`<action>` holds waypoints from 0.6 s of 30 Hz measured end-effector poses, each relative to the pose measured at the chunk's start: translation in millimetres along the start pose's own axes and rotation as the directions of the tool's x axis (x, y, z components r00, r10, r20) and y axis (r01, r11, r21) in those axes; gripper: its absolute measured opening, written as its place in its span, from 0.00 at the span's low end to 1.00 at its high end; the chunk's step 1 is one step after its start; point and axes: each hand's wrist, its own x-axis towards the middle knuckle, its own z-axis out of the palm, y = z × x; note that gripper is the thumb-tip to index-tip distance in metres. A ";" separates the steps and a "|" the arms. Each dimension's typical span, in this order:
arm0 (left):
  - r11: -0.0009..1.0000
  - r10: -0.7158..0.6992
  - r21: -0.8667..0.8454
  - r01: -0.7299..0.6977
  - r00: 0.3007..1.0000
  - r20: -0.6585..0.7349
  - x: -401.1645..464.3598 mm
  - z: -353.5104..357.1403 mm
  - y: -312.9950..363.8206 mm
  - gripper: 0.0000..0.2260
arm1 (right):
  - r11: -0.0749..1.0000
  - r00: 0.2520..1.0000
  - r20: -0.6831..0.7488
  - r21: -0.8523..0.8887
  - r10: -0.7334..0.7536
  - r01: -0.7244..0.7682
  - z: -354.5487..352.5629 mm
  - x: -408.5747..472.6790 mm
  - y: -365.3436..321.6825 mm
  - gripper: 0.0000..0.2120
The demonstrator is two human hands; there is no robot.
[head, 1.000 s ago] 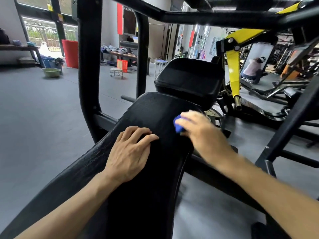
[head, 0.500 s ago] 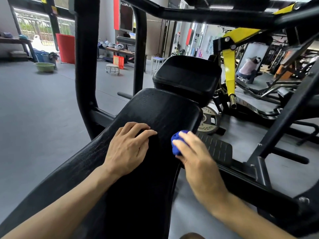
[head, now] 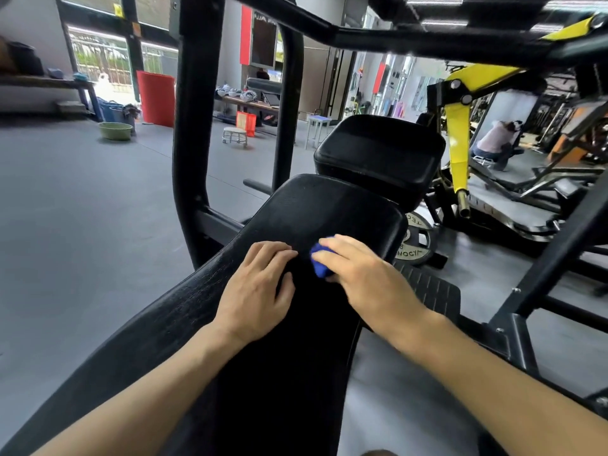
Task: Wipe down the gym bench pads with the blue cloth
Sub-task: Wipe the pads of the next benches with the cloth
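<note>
Mirrored lettering on weight plate [head: 415, 238]

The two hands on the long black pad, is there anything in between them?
Only a narrow bare strip of the long black pad, seen in the head view. The blue cloth sits under the right hand, not beside the left hand.

Your left hand [head: 255, 291] lies flat on the long black padded bench pad [head: 316, 209], and your right hand [head: 365, 278] is just beside it on the right, holding the small crumpled blue cloth [head: 319, 263] against the same pad. Behind the pad's far end stands the square black cushioned seat pad [head: 378, 156]. The round metal weight plate [head: 415, 240] is below and right of the long pad, and the green plastic basin [head: 115, 130] is on the floor far to your left.
</note>
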 end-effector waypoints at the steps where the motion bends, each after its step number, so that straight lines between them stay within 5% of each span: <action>1: 1.000 0.008 0.006 -0.008 1.000 0.003 0.0 0.1 -0.2 0.15 | 1.000 1.000 -0.017 -0.017 -0.011 0.011 -8.5 -18.8 6.0 0.22; 5: 0.996 0.060 0.060 -0.062 0.998 0.036 0.8 -0.3 -0.6 0.15 | 0.993 0.998 -0.054 -0.116 0.026 -0.033 -22.9 -48.9 9.4 0.23; 11: 0.997 0.050 0.060 -0.054 0.996 0.068 0.7 1.1 -3.4 0.17 | 0.989 0.991 -0.034 -0.059 0.133 -0.135 11.4 53.9 -9.6 0.10; 18: 0.985 0.049 0.152 -0.077 0.983 0.177 2.7 -1.0 -2.1 0.20 | 0.992 0.997 -0.075 -0.128 0.004 -0.013 -30.0 -25.9 25.6 0.19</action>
